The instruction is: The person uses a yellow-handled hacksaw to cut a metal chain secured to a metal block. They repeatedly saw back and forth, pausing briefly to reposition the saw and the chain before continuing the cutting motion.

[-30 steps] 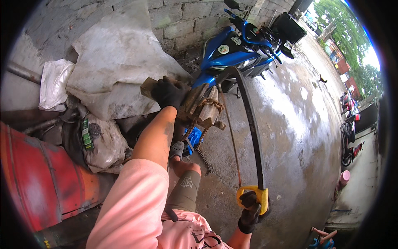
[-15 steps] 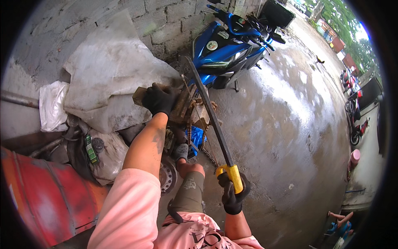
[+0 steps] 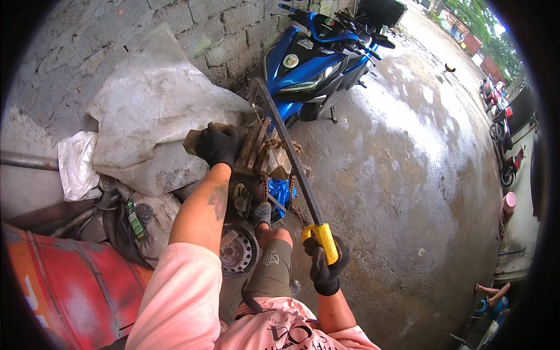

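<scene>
My right hand [image 3: 328,265], in a black glove, is closed round the yellow handle of a bow saw [image 3: 293,154]. The saw's dark frame slants up and left to its far end by the scooter. Its thin blade runs on the left side of the frame, over a stack of wooden blocks [image 3: 251,147] with a rusty chain [image 3: 265,189] hanging from it. Whether the blade bites into the wood is hard to make out. My left hand [image 3: 219,146], also gloved in black, is wrapped over a wooden piece [image 3: 191,142] that sticks out left of the stack.
A blue scooter [image 3: 309,64] stands beyond the blocks, beside a block wall. Left lie a pale woven sheet [image 3: 151,111], sacks and a red drum [image 3: 76,280]. Below the blocks are a blue plastic bag [image 3: 279,195] and a wheel rim [image 3: 239,254]. Wet concrete spreads right.
The saw and my right hand have shifted slightly forward. My left hand stays on the wood. The view has shifted a little, showing more of the wheel rim.
</scene>
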`<state>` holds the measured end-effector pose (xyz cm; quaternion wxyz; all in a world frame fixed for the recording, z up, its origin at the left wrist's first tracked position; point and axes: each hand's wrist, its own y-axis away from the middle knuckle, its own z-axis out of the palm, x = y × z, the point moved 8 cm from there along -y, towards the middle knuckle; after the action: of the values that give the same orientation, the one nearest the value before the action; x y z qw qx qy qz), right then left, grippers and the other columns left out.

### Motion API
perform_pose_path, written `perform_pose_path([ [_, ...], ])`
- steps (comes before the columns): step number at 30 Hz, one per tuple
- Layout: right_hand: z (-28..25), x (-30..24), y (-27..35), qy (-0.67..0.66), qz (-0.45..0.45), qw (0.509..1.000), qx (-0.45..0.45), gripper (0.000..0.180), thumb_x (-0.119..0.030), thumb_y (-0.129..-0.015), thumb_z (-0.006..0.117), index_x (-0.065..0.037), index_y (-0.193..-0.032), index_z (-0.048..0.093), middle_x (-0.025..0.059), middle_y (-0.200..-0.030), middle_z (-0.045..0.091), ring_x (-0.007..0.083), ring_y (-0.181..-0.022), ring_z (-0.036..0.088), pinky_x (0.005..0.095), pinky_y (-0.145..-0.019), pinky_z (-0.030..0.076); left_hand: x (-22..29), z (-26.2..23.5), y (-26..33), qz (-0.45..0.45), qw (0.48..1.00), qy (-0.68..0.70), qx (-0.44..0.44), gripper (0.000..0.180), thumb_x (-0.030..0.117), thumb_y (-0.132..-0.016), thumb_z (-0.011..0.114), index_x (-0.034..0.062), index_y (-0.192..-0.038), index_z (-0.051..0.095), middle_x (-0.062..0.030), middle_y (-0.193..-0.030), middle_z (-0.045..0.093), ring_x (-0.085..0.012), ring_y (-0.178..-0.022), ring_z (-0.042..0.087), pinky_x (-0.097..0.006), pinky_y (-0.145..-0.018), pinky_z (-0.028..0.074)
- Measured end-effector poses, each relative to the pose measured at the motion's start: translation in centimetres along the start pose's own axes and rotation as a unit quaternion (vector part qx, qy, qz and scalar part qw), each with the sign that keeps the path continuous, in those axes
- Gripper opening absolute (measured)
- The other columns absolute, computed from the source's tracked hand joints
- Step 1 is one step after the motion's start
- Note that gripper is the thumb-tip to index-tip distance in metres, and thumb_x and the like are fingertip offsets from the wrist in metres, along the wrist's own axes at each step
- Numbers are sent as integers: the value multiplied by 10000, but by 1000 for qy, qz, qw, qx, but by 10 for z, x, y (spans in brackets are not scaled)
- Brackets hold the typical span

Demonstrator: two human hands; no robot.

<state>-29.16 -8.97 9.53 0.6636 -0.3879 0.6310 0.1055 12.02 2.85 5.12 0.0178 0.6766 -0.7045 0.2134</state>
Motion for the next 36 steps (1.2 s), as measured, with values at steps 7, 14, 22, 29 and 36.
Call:
perform_pose_path([
  [7,13,-12,-7,50,-25,997,-54,117,-137,-781,713,-44,-846,688,115,-736,661,306,-620,658,394,-591,510,-1,-1,1,-8,1000,-8,-15,635,531,-856,547,45,-1255,639,-215,-1191,680,-412,-1142,634,-567,-925,485],
  [14,53,-13,6,70,-69,975,-200,245,-142,-782,810,-67,-978,683,154,-844,645,387,-720,637,443,-646,504,-1,6,-2,-3,1000,-18,1,623,523,-835,563,49,-1229,648,-216,-1167,699,-406,-1107,659,-552,-896,506],
  [22,52,14,17,69,-71,978,-184,336,-277,-774,812,-82,-1024,701,109,-947,693,336,-853,673,442,-805,521,-10,27,-18,25,999,-3,-35,611,602,-823,676,55,-1093,712,-187,-1090,742,-394,-1020,710,-522,-860,548],
  [29,36,30,14,-51,-89,989,-106,401,-271,-692,821,-86,-1027,704,99,-901,677,313,-792,661,423,-719,522,-48,67,-38,64,921,340,-180,462,465,-966,675,16,-1044,747,-149,-1025,760,-249,-827,729,-395,-756,575],
  [36,20,42,10,-57,-76,985,-144,437,-325,-703,794,-69,-1038,681,108,-869,647,327,-790,636,444,-747,505,-33,51,-32,69,898,389,-192,384,364,-1027,622,-18,-1006,643,-108,-925,701,-203,-767,694,-368,-677,568],
])
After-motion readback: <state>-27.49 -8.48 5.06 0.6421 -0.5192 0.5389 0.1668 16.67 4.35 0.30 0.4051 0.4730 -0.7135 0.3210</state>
